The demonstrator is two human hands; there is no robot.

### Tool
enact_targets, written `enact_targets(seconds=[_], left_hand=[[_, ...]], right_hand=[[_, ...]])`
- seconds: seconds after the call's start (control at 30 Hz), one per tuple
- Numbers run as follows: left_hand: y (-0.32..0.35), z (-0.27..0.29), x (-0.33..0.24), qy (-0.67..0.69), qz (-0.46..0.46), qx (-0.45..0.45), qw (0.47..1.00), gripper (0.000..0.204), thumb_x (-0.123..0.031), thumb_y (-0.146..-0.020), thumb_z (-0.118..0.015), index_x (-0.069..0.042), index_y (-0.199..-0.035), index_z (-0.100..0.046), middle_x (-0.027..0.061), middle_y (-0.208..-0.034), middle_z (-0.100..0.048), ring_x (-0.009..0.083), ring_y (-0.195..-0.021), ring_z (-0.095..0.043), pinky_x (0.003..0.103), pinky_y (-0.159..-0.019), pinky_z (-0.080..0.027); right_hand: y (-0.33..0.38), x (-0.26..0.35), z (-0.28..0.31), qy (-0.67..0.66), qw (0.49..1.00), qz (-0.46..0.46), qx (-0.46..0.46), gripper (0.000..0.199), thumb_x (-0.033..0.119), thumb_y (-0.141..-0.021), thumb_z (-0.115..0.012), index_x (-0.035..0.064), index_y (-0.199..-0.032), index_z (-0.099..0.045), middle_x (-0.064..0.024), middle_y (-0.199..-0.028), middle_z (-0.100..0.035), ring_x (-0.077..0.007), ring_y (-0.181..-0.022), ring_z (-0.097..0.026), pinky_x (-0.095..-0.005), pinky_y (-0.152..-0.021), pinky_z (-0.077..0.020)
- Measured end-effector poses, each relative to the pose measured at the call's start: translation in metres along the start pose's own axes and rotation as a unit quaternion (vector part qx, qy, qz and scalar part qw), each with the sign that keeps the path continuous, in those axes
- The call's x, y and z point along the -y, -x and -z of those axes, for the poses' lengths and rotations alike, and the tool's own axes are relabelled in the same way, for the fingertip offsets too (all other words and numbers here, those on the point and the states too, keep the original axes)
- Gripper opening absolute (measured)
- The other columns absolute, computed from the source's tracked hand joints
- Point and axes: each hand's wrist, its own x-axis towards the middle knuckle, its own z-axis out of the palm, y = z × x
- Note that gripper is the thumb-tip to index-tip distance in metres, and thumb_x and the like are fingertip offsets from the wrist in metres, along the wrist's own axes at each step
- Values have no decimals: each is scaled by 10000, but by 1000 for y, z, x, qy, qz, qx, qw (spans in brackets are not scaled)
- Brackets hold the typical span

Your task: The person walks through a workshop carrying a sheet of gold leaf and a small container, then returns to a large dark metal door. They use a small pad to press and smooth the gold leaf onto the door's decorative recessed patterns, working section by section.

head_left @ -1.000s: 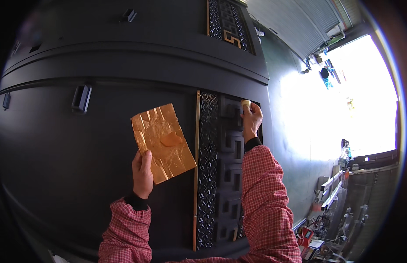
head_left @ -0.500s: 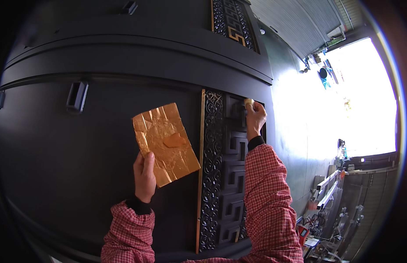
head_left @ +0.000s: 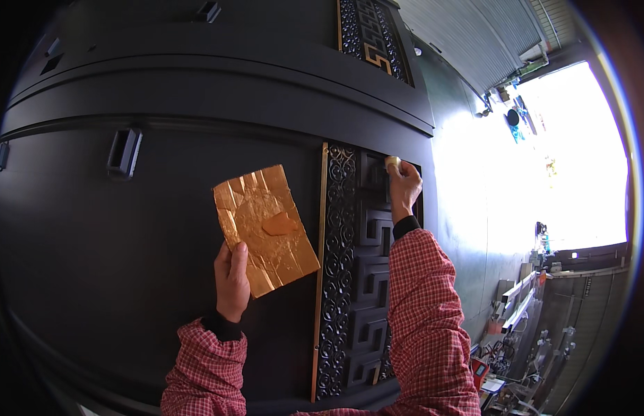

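My left hand (head_left: 232, 283) grips the lower left edge of a gold-smeared rectangular board (head_left: 249, 197), thumb on its front face. A darker orange-gold patch (head_left: 280, 223) lies near the middle of that board. Pinched in the fingers of my right hand (head_left: 407, 186) is a small pale yellow pad (head_left: 392, 161), its exact kind unclear. This pad is at the upper end of a raised black key-pattern panel (head_left: 370, 277); whether it touches the surface cannot be made out. Beside the pattern run a black scrollwork strip (head_left: 338, 243) and a gold edging (head_left: 320, 277).
Recessed dark handles (head_left: 124, 152) sit on the wide black panel (head_left: 128, 243). Farther up is a second ornamental strip (head_left: 372, 38) with some gold parts. At the right are a bright opening (head_left: 575, 152), metal bars (head_left: 519, 308) and a red device (head_left: 479, 371).
The view has shifted very slightly. Both hands keep their holds, and the pad stays at nearly the same spot on the pattern.
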Motion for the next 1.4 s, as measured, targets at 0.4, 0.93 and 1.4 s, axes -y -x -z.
enact_targets(seconds=[0.4,0.93,1.4], left_hand=[[-1,0,1,-6,-3,1,1000,354,-247,-976,-416,22,-1193,-492,77,-1090,-571,122,-973,-535,258,-842,-427],[-2,1,4,17,-6,2,1000,316,-184,-988,-383,35,-1200,-469,74,-1076,-574,93,-938,-535,243,-826,-435],[-1,1,4,-7,-11,0,1000,332,-218,-982,-409,34,-1187,-477,69,-1062,-573,92,-930,-527,248,-828,-428]], right_hand=[[8,16,-7,9,1000,23,19,385,311,-684,-728,40,-953,-679,-108,-886,-637,-244,-826,-618,-352,-755,-476],[36,53,-18,-18,995,65,73,340,280,-673,-739,55,-923,-686,-91,-886,-650,-233,-802,-628,-341,-746,-486],[84,41,20,-166,980,38,107,284,143,-724,-726,-4,-956,-656,-36,-826,-604,-90,-661,-543,-236,-604,-454]])
